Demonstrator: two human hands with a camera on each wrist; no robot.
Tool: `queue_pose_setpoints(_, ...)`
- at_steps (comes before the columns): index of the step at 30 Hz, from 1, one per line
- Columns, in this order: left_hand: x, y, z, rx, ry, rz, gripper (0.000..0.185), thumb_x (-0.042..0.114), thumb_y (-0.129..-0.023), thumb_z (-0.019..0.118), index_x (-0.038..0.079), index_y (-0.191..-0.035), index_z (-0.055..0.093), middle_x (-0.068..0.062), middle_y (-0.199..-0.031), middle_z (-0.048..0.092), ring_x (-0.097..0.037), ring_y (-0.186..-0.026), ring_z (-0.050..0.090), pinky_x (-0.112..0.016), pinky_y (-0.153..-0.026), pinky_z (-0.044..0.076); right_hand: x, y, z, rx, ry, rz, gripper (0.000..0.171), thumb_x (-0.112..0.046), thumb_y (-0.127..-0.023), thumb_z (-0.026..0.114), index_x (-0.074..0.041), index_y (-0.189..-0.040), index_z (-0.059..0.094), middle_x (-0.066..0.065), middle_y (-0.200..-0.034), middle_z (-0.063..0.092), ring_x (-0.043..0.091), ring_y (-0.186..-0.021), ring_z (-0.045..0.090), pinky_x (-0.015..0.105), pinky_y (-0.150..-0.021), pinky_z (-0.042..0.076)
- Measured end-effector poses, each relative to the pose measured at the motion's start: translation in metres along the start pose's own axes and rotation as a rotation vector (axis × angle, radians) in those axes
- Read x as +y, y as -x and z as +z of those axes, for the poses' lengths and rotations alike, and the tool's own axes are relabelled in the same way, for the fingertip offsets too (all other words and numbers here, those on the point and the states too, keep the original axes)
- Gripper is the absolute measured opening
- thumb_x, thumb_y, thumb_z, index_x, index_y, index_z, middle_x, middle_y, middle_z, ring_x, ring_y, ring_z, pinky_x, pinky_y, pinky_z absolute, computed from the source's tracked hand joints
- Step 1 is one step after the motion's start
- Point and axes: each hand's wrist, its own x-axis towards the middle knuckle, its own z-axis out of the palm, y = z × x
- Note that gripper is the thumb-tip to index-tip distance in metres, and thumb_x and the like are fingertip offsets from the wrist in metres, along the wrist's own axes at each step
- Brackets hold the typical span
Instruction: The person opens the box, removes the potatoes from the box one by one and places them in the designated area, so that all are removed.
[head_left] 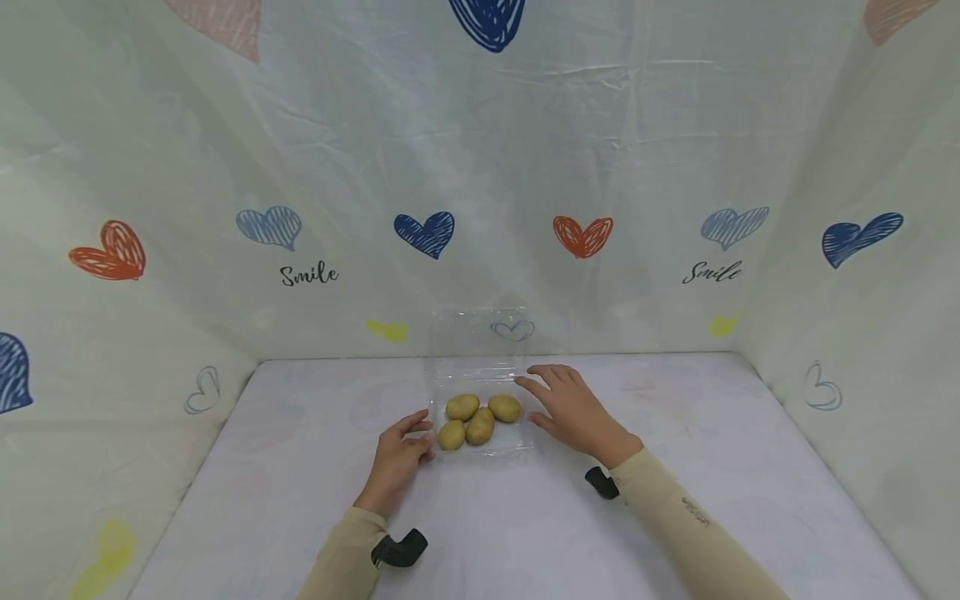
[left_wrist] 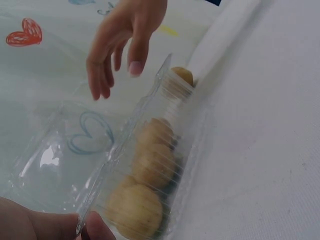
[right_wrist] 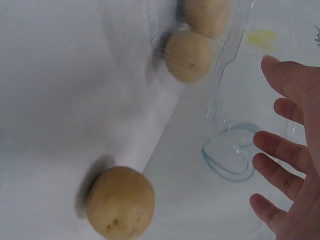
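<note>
On the white cloth-covered table (head_left: 675,500), enclosed at the back and both sides by pale fabric walls (head_left: 637,150) printed with scribbled hearts in blue, orange, yellow and grey and the word "Smile", sits a clear plastic clamshell box (head_left: 517,446) near the middle, close to the back wall. Its transparent hinged lid (head_left: 480,342) stands open and upright at the far side, so the box opens toward the person, and its tray runs slightly longer from front to back. Inside lie 4 small yellow-brown potatoes (head_left: 480,426), bunched together: 2 at the rear side by side, 2 at the front, the front-right one with its long axis slanting from near-left to far-right.

At the tray's near-left corner, the left hand (head_left: 401,457) rests on the table with its thumb and fingertips pinching the plastic rim, as the left wrist view shows. To the right of the tray, the right hand (head_left: 573,408) is spread wide with straight, parted fingers and holds nothing; its fingertips reach toward the far-right corner near the lid's hinge, whether they touch the plastic cannot be told. Both forearms wear beige sleeves (head_left: 675,517), each with a black strap mount (head_left: 399,548) at the wrist.
</note>
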Motion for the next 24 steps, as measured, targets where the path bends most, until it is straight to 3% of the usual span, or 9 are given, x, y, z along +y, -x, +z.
queue_pose_setpoints(9,0.002,0.001,-0.002,-0.004,-0.007,-0.007,0.047,-0.007,-0.103,0.059,-0.009,-0.15,0.05,-0.028,-0.136,0.056,-0.017,-0.088,0.062,-0.023,-0.072,0.058,-0.015,-0.015,0.005,-0.045,0.004,-0.047,0.061,-0.026,-0.09,0.088,-0.011,-0.143,0.061,0.013,-0.138,0.061,0.034,-0.128,0.057,0.05,-0.115,0.044)
queue_pose_setpoints(24,0.002,0.001,-0.001,-0.002,-0.01,-0.014,0.047,-0.007,-0.103,0.059,-0.01,-0.149,0.051,-0.027,-0.136,0.056,-0.016,-0.087,0.062,-0.023,-0.072,0.058,-0.025,-0.024,0.02,-0.106,0.061,-0.028,0.06,-0.026,-0.087,0.09,-0.015,-0.14,0.064,0.01,-0.135,0.064,0.034,-0.126,0.06,0.048,-0.116,0.044)
